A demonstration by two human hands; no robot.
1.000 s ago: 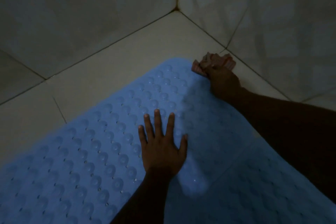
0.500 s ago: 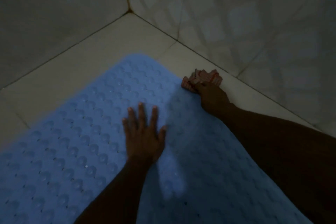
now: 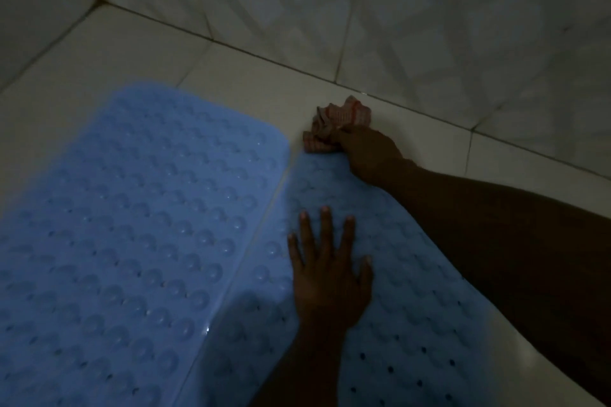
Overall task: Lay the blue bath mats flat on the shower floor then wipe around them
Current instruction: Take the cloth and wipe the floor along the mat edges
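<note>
Two blue bath mats lie flat side by side on the pale tiled shower floor (image 3: 139, 53). The left mat (image 3: 132, 225) shows rows of round bumps. The right mat (image 3: 413, 324) has small holes and lies partly under my arms. My left hand (image 3: 330, 274) rests palm down on the right mat with fingers spread straight. My right hand (image 3: 367, 155) grips a bunched pink-and-white cloth (image 3: 337, 122) and presses it on the floor tile just beyond the right mat's far edge, close to the wall.
Tiled walls (image 3: 396, 10) rise close behind the mats and meet in a corner at the upper left. A strip of bare floor tile runs between the mats and the walls. The light is dim.
The view has swung right, so the wall corner now sits at the far left. My right hand and the cloth moved right along the mats' far edge. My left hand shifted onto the right mat.
</note>
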